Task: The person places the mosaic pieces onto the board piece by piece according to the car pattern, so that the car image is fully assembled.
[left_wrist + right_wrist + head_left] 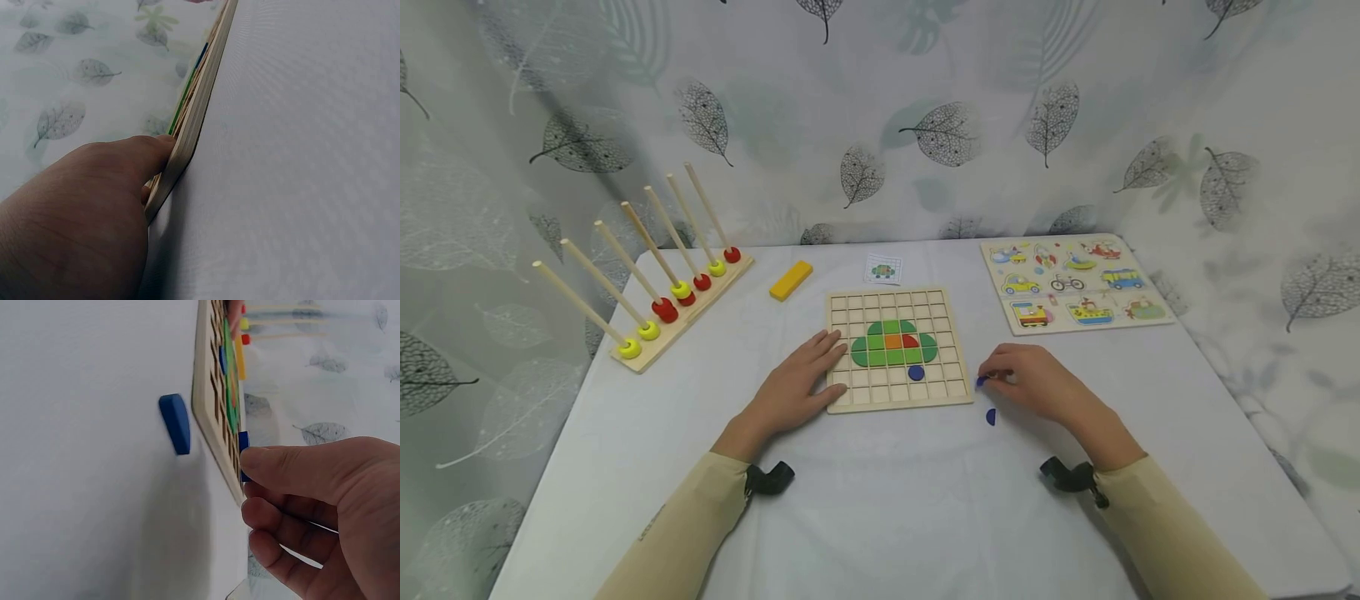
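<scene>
A wooden grid board lies mid-table with a pattern of green pieces, an orange square and a red piece on it. A blue round, below the green pieces, sits in the grid as well. Along the board's left edge rests my left hand, fingers extended and thumb on the frame. Just right of the board, my right hand pinches a small blue piece between thumb and fingers, which partly hide it. Another blue piece, a half-circle, lies on the table below that hand.
Behind the board lies a small pattern card, with a yellow block to its left. A wooden peg rack with red and yellow beads stands at the far left. At the back right lies a picture puzzle board.
</scene>
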Demonstrator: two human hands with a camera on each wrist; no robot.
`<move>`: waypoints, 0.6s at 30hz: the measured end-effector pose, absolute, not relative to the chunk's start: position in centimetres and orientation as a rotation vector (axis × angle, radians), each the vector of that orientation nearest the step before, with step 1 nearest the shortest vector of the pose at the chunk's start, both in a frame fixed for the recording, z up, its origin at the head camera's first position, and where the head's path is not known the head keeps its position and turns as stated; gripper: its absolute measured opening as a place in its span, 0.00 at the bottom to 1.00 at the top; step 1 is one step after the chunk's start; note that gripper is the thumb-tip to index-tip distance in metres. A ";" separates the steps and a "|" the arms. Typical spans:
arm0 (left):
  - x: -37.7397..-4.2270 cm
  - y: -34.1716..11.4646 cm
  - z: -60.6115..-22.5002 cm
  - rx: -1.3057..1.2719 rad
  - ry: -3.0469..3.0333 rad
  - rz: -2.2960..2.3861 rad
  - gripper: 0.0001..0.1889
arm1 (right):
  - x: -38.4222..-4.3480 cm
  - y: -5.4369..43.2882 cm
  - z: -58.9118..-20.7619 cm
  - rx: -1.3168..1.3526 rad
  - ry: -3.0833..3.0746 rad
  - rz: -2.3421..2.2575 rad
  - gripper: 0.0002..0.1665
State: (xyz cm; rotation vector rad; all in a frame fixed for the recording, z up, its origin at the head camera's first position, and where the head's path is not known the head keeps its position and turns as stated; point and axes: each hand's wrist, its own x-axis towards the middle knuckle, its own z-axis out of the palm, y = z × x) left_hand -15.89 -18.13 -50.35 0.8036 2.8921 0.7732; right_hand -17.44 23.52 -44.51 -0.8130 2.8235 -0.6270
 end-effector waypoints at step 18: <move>-16.0 -18.2 -50.7 0.788 2.896 0.760 0.38 | -19.1 19.6 -42.8 -0.981 2.747 -0.598 0.11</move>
